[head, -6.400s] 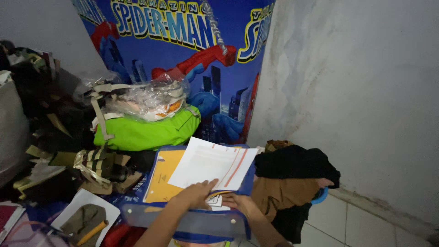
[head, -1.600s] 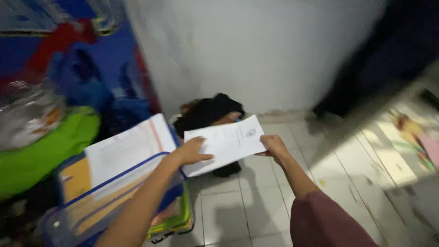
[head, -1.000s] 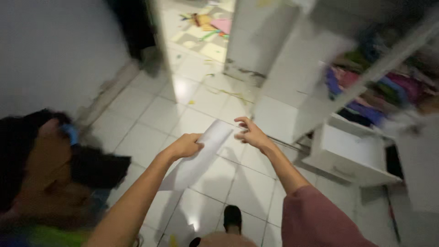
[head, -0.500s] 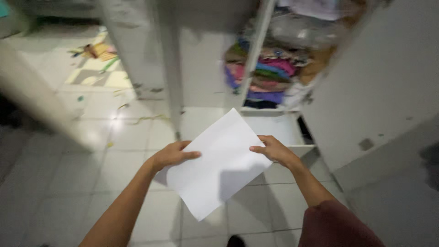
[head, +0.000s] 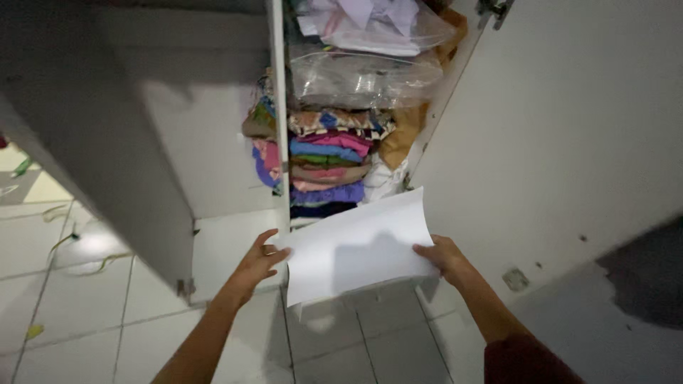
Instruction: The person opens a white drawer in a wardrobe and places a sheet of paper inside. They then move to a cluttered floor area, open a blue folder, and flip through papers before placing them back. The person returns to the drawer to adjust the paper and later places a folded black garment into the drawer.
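Head camera looks down at your two hands carrying a white sheet of paper (head: 359, 245) in front of the open wardrobe (head: 178, 142). Your left hand (head: 257, 259) pinches the sheet's left edge, thumb on top, and your right hand (head: 445, 256) is closed on its right edge, so the paper hangs flat in the air just below the stack of folded clothes (head: 324, 160) on the wardrobe shelf. As far as I can judge, the sheet is brought up to the wardrobe but not yet set down anywhere; it touches nothing but your fingers. The paper hides whatever sits at the foot of the wardrobe behind it, the upper shelf with its clear plastic bags (head: 363, 71) is cut off at the top, and the sheet's visible face looks blank.
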